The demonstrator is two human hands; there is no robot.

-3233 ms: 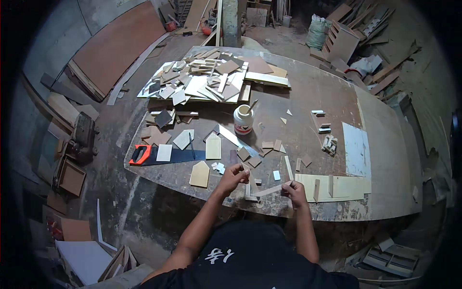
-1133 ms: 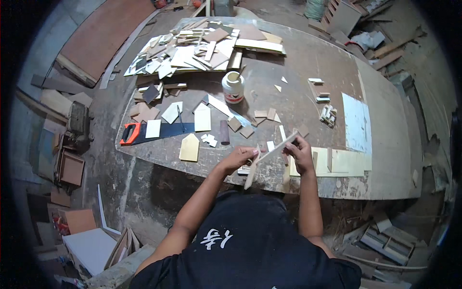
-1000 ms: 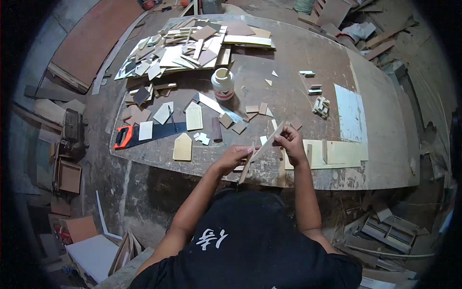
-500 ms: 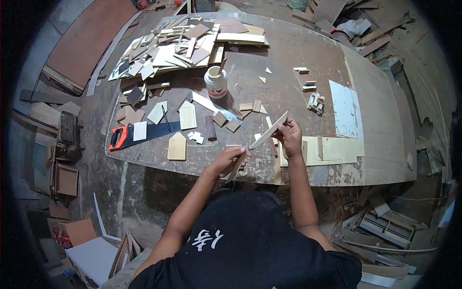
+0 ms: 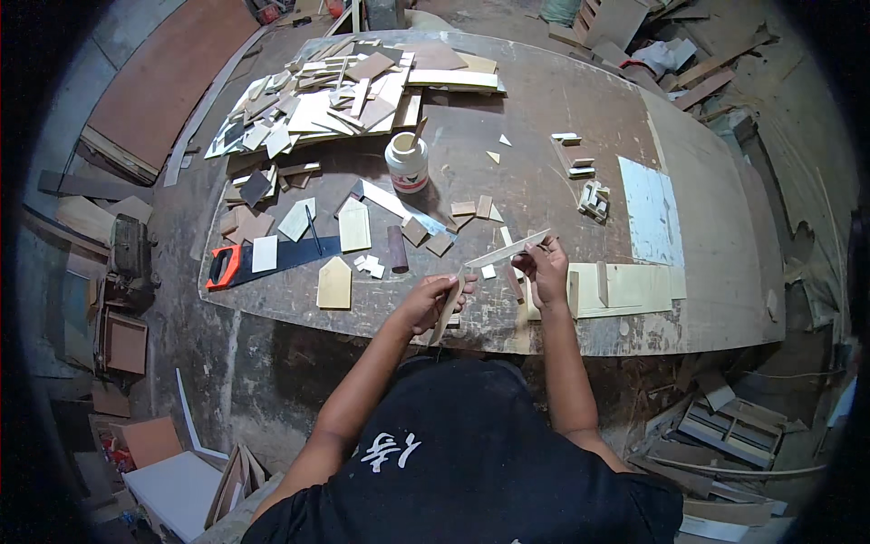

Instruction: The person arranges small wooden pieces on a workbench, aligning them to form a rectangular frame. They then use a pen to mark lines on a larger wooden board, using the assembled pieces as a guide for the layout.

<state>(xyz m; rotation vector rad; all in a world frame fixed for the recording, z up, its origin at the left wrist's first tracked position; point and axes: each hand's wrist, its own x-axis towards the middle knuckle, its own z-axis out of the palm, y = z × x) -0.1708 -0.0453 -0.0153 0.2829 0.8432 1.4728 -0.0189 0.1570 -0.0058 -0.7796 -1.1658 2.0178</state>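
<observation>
My left hand [image 5: 433, 302] is closed on a small thin wooden piece [image 5: 448, 313], which tilts down toward the table's near edge. In my right hand [image 5: 544, 267] a narrow wooden strip [image 5: 507, 249] is pinched near its right end. The strip's left end meets or nearly meets the top of the left piece; whether they touch I cannot tell. Left of my hands lie a dark round rod [image 5: 397, 249], a pointed house-shaped wooden piece [image 5: 334, 283] and several small white blocks [image 5: 369, 265]. Beyond them stands an open white glue bottle [image 5: 407, 164] with a stick in it.
A handsaw [image 5: 272, 258] with an orange and black handle lies at the left under a pale square and a pen. Wood offcuts [image 5: 335, 95] are heaped at the far left. Pale boards [image 5: 630, 290] and a worn white panel [image 5: 651, 213] lie to the right.
The strip in my right hand has swung flatter, its right end dropping slightly. My right hand has moved down a little. My left hand stays nearly in place with its piece.
</observation>
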